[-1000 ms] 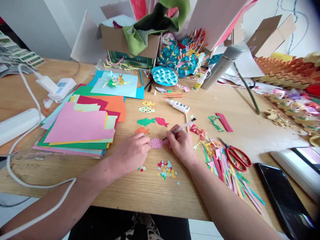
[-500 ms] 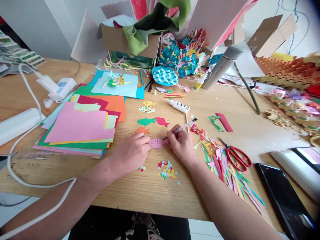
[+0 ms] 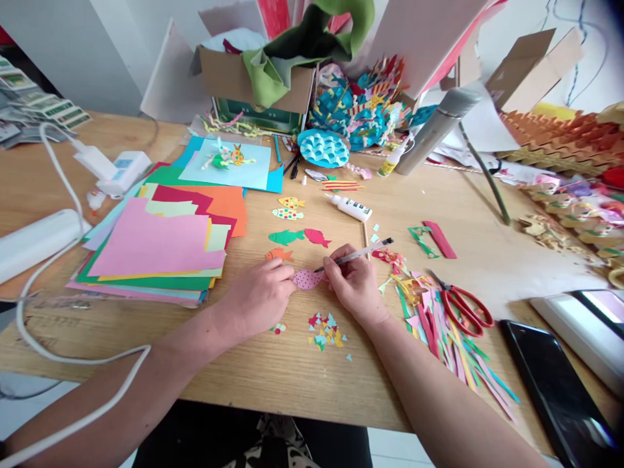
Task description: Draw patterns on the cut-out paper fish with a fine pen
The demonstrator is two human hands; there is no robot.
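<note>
A pink paper fish [image 3: 307, 279] with dark dots lies on the wooden table [image 3: 273, 370] between my hands. My left hand [image 3: 258, 296] is curled, its fingertips pressing down the fish's left end. My right hand [image 3: 353, 279] is closed on a thin pen [image 3: 358, 255], whose tip rests at the fish's right end. Beyond the fish lie other small paper fish: orange [image 3: 279, 254], green [image 3: 285, 236], red [image 3: 317, 237] and two spotted yellow ones [image 3: 289, 208]. A small heap of coloured paper bits [image 3: 325, 329] sits just below my hands.
A stack of coloured paper sheets [image 3: 160, 244] lies to the left. Red-handled scissors [image 3: 463, 305] rest on paper strips [image 3: 439, 318] at right, by a black phone [image 3: 556, 390]. A glue bottle [image 3: 350, 207], cardboard box [image 3: 253, 78], paper craft pieces and a white cable [image 3: 63, 357] surround the area.
The pen in my right hand has tilted lower, lying flatter over the fish. My left hand stays on the fish. The view shifted very slightly.
</note>
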